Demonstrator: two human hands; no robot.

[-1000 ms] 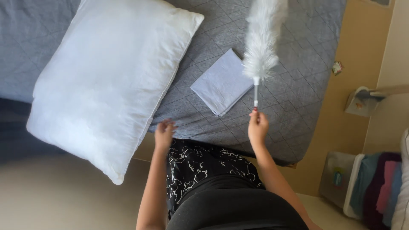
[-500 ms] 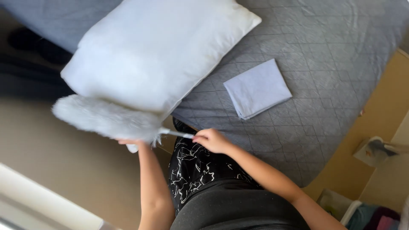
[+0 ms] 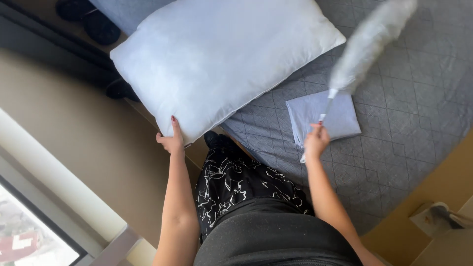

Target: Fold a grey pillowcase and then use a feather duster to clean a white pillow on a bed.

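Observation:
A large white pillow (image 3: 217, 64) lies on a grey quilted bed cover (image 3: 404, 143). My left hand (image 3: 171, 140) grips the pillow's near corner at the bed's edge. My right hand (image 3: 315, 140) is closed around the thin handle of a fluffy white feather duster (image 3: 367, 47), whose head is raised and blurred above the bed to the right of the pillow. Just beyond my right hand, a folded pale blue cloth (image 3: 322, 118) rests flat on the cover.
A beige floor (image 3: 88, 143) runs along the left of the bed. A window frame (image 3: 54, 207) fills the lower left corner. Dark round things (image 3: 101, 27) sit on the floor at the top left. A small white fixture (image 3: 433, 216) is at the lower right.
The duster swung from low at the left, in front of the pillow, up and over to the right above the bed. My left hand moved onto the pillow's near corner.

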